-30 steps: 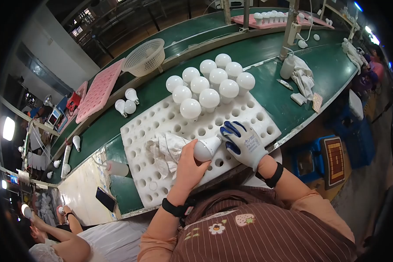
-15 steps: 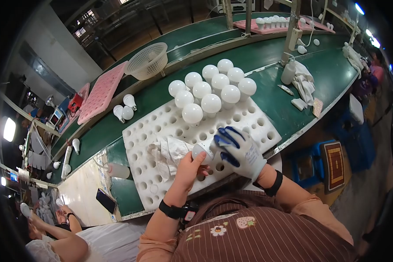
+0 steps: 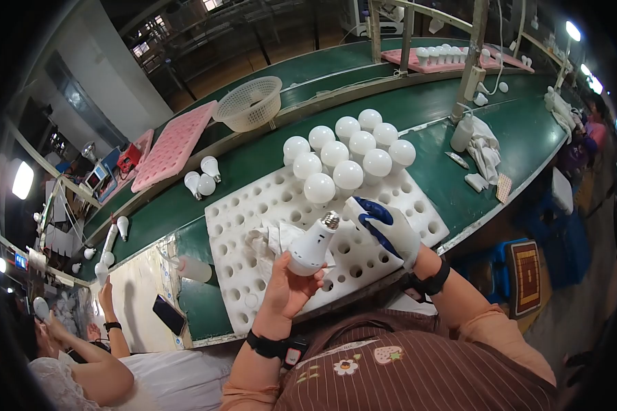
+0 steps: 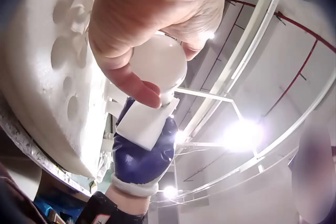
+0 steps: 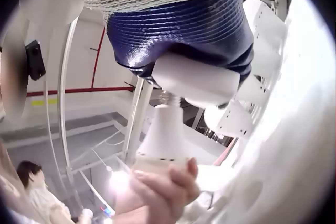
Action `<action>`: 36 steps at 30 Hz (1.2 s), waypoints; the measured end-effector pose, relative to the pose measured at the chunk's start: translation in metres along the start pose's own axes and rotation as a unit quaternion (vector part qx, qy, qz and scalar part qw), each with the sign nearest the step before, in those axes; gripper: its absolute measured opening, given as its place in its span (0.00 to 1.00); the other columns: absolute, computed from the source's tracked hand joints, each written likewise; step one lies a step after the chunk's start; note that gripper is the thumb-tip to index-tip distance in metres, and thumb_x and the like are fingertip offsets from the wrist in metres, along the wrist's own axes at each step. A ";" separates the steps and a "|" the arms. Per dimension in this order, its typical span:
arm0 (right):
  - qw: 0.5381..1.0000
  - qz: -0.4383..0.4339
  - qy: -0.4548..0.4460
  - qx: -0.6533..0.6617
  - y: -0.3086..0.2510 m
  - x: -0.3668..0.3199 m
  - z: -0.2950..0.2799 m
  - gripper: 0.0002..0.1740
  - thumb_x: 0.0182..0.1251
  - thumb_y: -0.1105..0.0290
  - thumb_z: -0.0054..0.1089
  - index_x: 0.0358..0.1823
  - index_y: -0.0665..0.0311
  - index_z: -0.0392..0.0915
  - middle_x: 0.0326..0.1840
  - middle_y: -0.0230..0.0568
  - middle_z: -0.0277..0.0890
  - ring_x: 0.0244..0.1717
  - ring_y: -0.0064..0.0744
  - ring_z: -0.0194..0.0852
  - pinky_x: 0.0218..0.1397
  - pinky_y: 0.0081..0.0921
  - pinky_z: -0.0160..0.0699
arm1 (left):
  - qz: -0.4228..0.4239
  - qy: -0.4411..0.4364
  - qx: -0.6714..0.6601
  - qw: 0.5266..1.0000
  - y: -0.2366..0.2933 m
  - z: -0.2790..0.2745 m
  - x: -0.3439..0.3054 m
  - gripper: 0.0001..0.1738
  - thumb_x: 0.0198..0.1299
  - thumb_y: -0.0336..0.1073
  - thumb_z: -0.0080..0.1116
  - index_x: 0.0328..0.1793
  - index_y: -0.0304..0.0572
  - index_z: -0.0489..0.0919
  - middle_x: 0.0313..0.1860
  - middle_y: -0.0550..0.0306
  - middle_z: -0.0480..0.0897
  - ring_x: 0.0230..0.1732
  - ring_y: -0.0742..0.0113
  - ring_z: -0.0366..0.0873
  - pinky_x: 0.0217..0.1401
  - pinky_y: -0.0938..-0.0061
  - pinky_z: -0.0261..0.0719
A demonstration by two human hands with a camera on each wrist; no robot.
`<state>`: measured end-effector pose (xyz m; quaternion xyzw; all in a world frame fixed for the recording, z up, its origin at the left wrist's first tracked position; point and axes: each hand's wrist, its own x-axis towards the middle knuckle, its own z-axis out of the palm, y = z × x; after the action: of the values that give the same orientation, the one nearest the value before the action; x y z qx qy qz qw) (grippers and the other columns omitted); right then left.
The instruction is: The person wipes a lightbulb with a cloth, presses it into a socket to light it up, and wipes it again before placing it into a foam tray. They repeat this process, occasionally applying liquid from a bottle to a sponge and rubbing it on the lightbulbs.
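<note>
My bare left hand [image 3: 289,291] grips a white light bulb [image 3: 310,252] round its dome, above the foam board. Its metal screw base points up and to the right. My right hand [image 3: 399,233], in a white knit glove with blue coating, is just right of the screw base. Between the gloved fingers sits a white sponge-like block [image 5: 197,79], close by the screw base in the right wrist view. A crumpled white cloth [image 3: 264,248] lies on the white foam board [image 3: 236,214] behind the left hand. Several bulbs [image 3: 348,175] stand dome up in the board's far part.
A green bench [image 3: 428,147] runs around the board. Beyond it are a white basket [image 3: 250,103], a pink holed tray [image 3: 175,147] and loose bulbs [image 3: 209,166]. A squeeze bottle [image 3: 193,268] and phone [image 3: 168,315] lie to the left. Another person's arm [image 3: 106,315] is at far left.
The left hand has tilted the bulb more upright and drawn it from the glove, so its screw base now shows. The gloved fingers have curled inward. The head view has shifted slightly.
</note>
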<state>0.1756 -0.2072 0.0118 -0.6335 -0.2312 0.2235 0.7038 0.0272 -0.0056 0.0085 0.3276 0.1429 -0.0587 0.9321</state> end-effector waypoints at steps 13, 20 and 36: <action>0.956 -0.123 0.121 -0.237 0.013 0.031 0.028 0.24 0.57 0.65 0.64 0.56 0.62 0.75 0.56 0.53 0.73 0.54 0.47 0.73 0.57 0.38 0.72 | 0.171 0.021 0.029 0.985 0.012 -0.031 -0.035 0.28 0.68 0.49 0.54 0.64 0.38 0.64 0.47 0.50 0.76 0.40 0.63 0.79 0.45 0.63 0.83; 0.764 -0.322 -0.100 -0.549 -0.036 -0.024 0.065 0.24 0.54 0.65 0.63 0.55 0.54 0.77 0.64 0.44 0.69 0.66 0.47 0.64 0.65 0.42 0.67 | 0.168 0.100 0.255 0.947 -0.010 -0.016 -0.012 0.27 0.65 0.45 0.61 0.60 0.36 0.65 0.47 0.51 0.76 0.41 0.68 0.79 0.39 0.71 0.85; 0.815 -0.202 0.005 -0.543 -0.011 0.006 0.014 0.25 0.54 0.71 0.61 0.57 0.58 0.77 0.60 0.50 0.72 0.63 0.51 0.66 0.66 0.43 0.64 | 0.171 0.131 0.449 0.867 -0.016 -0.026 -0.022 0.30 0.58 0.40 0.67 0.62 0.36 0.67 0.47 0.51 0.78 0.40 0.70 0.80 0.38 0.74 0.79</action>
<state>0.1720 -0.1934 0.0240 -0.8529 -0.4344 -0.0887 0.2755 -0.0025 -0.0016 -0.0137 0.7345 0.1634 0.0869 0.6529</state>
